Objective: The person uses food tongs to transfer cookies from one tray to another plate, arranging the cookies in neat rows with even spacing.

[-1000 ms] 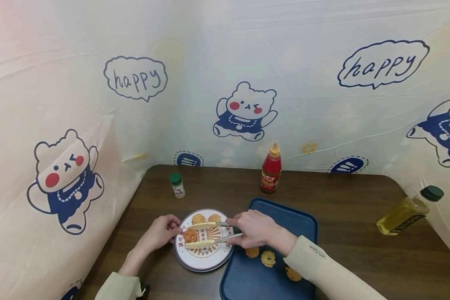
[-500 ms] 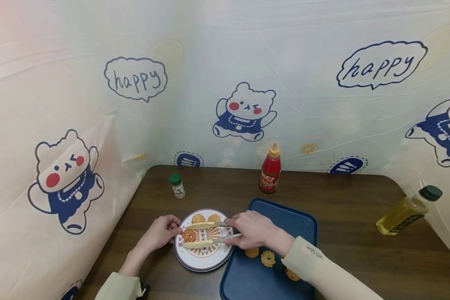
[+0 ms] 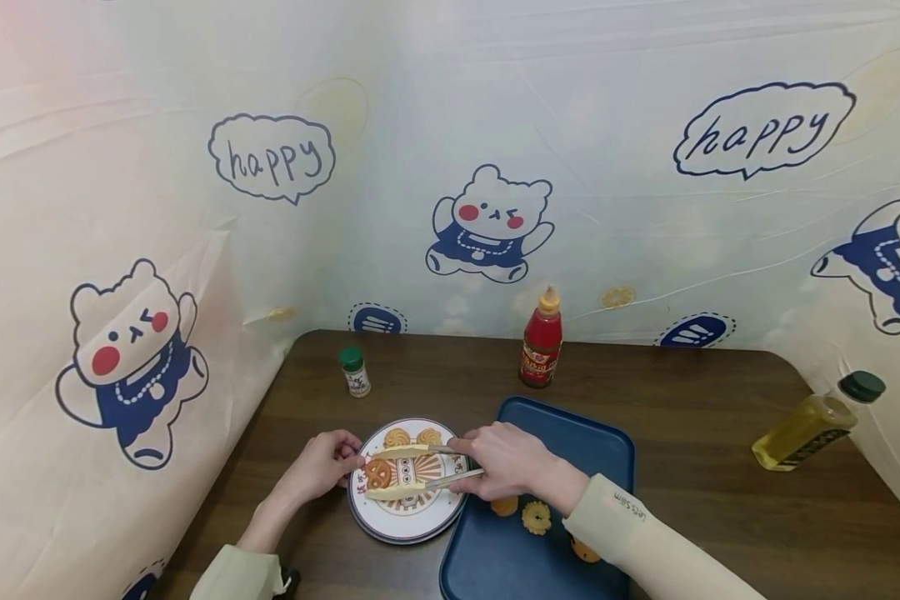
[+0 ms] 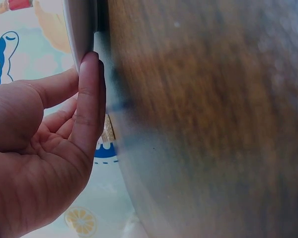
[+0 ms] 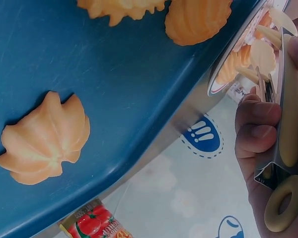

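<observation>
My left hand pinches the left rim of a white patterned plate; the left wrist view shows the thumb and fingers on the plate's edge. In my right hand are metal tongs with cream-coloured tips, held from the right over the plate. The tong arms stand apart, with a round face-patterned cookie between their tips. Two swirled cookies lie at the plate's far side. In the right wrist view my fingers wrap round the tongs' handle, near its ring end.
Right of the plate lies a blue tray bearing several cookies, partly under my right arm. Behind stand a green-capped shaker and a red sauce bottle. An oil bottle is at the far right, before the patterned curtain.
The tongs and my right hand have shifted very slightly left, and the face-patterned cookie sits a touch further left. My left hand stays at the plate's rim.
</observation>
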A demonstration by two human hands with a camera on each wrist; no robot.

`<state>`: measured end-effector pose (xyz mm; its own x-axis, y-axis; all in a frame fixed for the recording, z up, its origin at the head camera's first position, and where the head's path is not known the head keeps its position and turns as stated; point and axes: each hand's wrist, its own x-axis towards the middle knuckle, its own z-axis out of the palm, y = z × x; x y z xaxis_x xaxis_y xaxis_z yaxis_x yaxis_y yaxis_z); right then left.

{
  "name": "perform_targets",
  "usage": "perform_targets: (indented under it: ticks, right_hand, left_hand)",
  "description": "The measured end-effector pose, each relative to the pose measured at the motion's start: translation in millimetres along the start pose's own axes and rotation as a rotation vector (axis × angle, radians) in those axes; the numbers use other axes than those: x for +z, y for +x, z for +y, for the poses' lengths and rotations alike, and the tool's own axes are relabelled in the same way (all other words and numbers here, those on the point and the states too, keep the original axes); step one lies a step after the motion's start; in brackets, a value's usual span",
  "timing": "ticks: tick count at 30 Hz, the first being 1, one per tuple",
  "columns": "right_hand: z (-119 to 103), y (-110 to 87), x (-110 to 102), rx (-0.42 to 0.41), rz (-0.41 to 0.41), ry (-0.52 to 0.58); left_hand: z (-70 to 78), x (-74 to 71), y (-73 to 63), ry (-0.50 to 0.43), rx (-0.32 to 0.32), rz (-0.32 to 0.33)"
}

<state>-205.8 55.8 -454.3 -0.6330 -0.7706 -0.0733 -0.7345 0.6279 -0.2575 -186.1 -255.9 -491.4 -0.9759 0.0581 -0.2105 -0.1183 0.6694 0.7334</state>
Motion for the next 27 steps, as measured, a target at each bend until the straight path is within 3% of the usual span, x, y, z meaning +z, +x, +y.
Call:
perform_targets:
  ticks: [14, 27]
  right_hand:
    - [-0.1, -5.8, -5.7, -0.016, 0.031, -0.004]
    - [16.9, -34.5, -20.8, 0.04, 0.098, 0.033]
  left_hand:
    - [-2.5, 1.1, 1.2, -0.006, -0.025, -0.005]
    - [-0.8, 0.9, 0.4, -0.006, -0.014, -0.001]
